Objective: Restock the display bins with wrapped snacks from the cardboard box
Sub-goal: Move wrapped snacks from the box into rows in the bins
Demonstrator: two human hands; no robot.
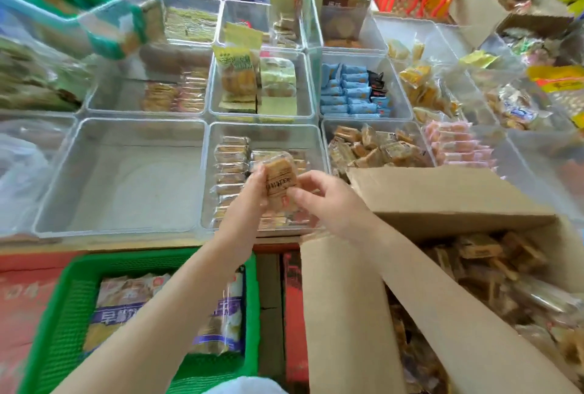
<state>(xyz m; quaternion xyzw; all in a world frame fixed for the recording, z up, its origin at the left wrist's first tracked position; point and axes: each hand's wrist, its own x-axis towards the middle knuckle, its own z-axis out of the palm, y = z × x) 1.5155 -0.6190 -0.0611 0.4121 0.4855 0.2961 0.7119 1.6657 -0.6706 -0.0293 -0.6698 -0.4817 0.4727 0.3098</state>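
Placement step. Left hand (252, 186) and right hand (319, 196) both pinched one wrapped snack (279, 183), held above the half-filled clear bin (268, 131). Cardboard box (442, 201) sat open at right. Next move likely calls for lowering the snack into a row.

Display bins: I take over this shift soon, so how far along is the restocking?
Partly done. The bin under the hands already has a row of wrapped snacks along its left side. In hand: the left hand and right hand hold one wrapped snack above it. Left: the bin beside it is empty, and the cardboard box still holds many snacks.
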